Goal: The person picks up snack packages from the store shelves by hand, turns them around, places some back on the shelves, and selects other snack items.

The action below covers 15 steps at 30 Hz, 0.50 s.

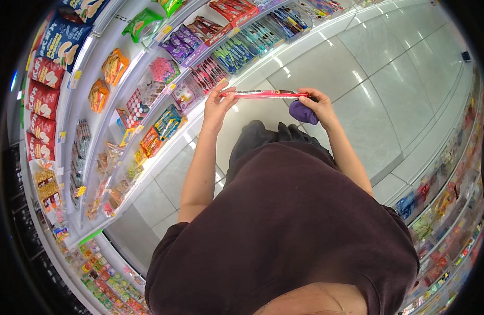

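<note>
A long, thin snack stick in a red and dark wrapper [265,94] stretches level between both hands, in front of the body. My left hand [220,103] pinches one end between thumb and fingers. At the other end, my right hand [320,105] has its thumb and fingers closed on the wrapper. A bunched purple cloth [303,112] hangs below the right hand, against its fingers; how it is held is hidden. Just beyond the left hand, similar pink and dark wrapped sticks [209,75] stand in a clear bin on the lowest shelf.
Curved-looking white shelves hold purple packets [181,44], green and blue sticks [235,54], orange bags [115,67] and red snack bags [42,100] at the left and top. More stocked shelving [439,220] runs along the right. Glossy tiled floor [360,90] lies between the shelves.
</note>
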Available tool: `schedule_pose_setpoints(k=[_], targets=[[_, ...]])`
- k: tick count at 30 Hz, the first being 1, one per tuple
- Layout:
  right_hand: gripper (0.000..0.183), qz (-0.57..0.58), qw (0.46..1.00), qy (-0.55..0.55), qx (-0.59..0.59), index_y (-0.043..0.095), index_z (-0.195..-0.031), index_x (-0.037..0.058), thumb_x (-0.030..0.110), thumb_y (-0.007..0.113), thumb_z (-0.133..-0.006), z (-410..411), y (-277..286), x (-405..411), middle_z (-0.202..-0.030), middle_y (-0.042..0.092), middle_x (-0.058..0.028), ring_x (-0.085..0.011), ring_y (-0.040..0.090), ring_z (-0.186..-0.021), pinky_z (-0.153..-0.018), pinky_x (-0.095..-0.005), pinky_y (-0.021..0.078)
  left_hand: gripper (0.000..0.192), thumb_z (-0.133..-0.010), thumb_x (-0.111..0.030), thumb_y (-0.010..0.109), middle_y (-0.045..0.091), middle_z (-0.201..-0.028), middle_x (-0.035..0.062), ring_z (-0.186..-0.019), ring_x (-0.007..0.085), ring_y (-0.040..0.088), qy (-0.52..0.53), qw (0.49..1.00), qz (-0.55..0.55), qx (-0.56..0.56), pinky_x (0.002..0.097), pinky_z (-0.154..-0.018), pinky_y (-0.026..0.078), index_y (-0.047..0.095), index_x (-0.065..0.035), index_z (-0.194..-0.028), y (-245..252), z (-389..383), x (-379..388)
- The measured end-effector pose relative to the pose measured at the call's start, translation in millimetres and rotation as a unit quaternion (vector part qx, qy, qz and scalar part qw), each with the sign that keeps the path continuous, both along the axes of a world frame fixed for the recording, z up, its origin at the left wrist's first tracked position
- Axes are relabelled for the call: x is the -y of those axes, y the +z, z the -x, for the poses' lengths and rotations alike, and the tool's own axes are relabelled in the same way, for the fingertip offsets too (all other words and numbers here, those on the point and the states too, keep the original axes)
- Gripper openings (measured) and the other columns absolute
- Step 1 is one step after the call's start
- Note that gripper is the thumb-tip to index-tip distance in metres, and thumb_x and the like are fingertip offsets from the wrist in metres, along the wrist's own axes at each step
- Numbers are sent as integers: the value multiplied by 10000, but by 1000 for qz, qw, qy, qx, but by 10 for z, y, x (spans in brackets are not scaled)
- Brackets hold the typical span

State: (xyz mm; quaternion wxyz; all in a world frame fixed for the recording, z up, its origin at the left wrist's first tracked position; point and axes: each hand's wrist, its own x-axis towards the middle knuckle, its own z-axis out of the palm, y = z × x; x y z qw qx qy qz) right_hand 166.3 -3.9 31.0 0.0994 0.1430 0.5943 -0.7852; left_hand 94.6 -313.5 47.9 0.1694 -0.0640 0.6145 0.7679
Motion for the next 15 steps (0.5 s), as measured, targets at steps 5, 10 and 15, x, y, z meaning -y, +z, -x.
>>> schedule_pose_setpoints(k=[5, 10, 15], targets=[[380, -12, 1000, -20, -10, 629, -1131, 62, 141, 730, -774, -32, 16, -51, -890, 617, -17, -86, 562, -806, -743, -229, 464, 460, -791, 11, 646, 574, -1157, 115, -1058, 192, 559, -19, 999, 22, -42, 323, -914, 482, 501, -41, -1224, 1, -41, -55], [442, -49, 999, -10, -18, 617, -1155, 59, 137, 753, -742, -86, 90, -122, -922, 617, -22, -94, 567, -838, -765, -235, 468, 511, -758, 74, 628, 567, -1192, 120, -1066, 189, 562, -36, 996, 34, -70, 309, -937, 447, 495, -36, -1239, 35, -81, -130], [445, -85, 996, -2, -8, 623, -1149, 55, 124, 756, -730, -115, 96, -172, -902, 637, -26, -93, 576, -813, -760, -241, 477, 500, -766, 97, 592, 581, -1169, 138, -1071, 206, 574, -39, 996, 28, -74, 313, -932, 453, 491, -26, -1240, 42, -84, -209]])
